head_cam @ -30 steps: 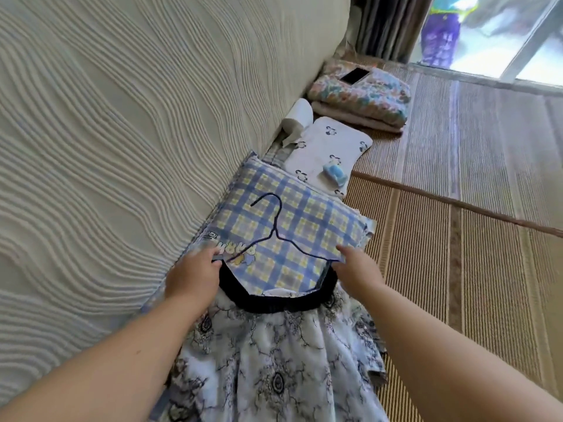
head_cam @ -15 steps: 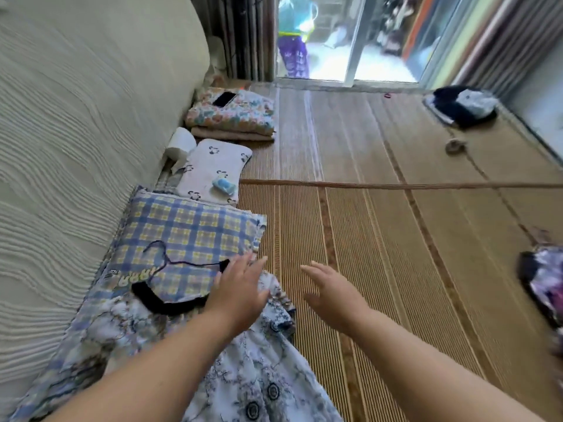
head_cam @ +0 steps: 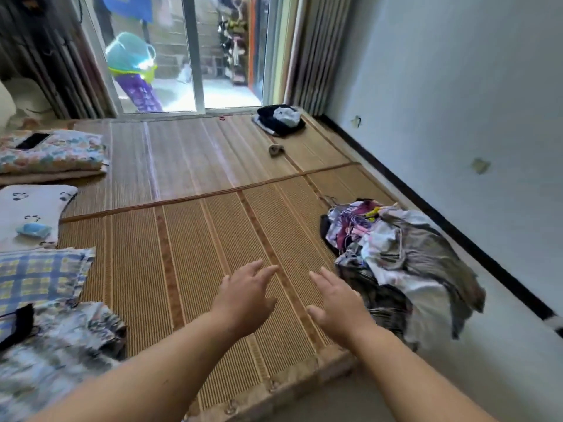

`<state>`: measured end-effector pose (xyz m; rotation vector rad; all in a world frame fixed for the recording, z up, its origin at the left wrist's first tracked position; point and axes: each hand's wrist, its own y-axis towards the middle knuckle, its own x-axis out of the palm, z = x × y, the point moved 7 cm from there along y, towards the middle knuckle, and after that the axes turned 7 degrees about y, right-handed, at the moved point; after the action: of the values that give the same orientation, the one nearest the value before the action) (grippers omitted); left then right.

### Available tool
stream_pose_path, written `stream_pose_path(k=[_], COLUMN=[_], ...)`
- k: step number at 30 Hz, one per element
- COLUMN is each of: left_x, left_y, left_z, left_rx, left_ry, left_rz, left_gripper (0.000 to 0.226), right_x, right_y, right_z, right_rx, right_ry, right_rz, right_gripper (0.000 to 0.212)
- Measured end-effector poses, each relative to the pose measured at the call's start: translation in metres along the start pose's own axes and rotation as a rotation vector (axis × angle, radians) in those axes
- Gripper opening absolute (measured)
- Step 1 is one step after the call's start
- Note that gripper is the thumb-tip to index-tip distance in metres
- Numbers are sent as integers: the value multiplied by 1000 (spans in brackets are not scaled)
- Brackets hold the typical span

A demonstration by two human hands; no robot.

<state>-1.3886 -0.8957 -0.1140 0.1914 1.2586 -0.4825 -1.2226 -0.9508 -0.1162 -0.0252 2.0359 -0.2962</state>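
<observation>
Both hands are stretched out flat above the straw mat (head_cam: 189, 239), palms down, and neither holds anything. The left hand (head_cam: 246, 295) has its fingers straight and slightly fanned. The right hand (head_cam: 335, 303) is just as open, with its fingertips near the edge of the heap of clothes (head_cam: 405, 254) but apart from it. That heap sits at the mat's right edge, close to the white wall (head_cam: 457, 86). It is a rumpled mound of soft cloth in grey, white, pink and purple, with thin wire hangers poking out of its far side. The mat is finely ribbed and golden-brown, crossed by darker woven bands and a narrow seam. At lower left lies a blurred floral dress (head_cam: 54, 345) with a black trim, resting partly on a blue-and-yellow checked pillow (head_cam: 36, 275). Beyond it are a white pillow (head_cam: 30, 205) printed with small dark marks and a folded flowered quilt (head_cam: 51, 152). A dark folded bundle (head_cam: 278, 120) rests by the glass door (head_cam: 195, 56).
</observation>
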Motion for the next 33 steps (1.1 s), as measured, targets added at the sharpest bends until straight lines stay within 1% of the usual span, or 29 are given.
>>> stream_pose_path(k=[5,8,11,17,25,29,33], left_x=[37,46,55,90,128,145,170], left_y=[25,45,72,150,280,329,366], left_z=[141,203,243,284,323,328,321], left_rx=[102,168,198,213,209,142,2], left_ry=[-44,-42,-42,-42,-9,-19,-19], left_rz=[-72,-102,-115,-173,-258,-292,-321], left_gripper=[66,66,65,64,61,62,64], right_x=[-77,-114,-136,-160,-193,-206,-210], right_y=[-38,-49,-47,-1,102,154,221], right_z=[108,160,207,292,394,431,466], right_rx=[83,145,193,281,345,330,245], right_ry=[-43,-17,35,55,32,34,7], right_rz=[27,68,80,89,19,-33,-114], right_gripper=[63,60,58,56,57,58,57])
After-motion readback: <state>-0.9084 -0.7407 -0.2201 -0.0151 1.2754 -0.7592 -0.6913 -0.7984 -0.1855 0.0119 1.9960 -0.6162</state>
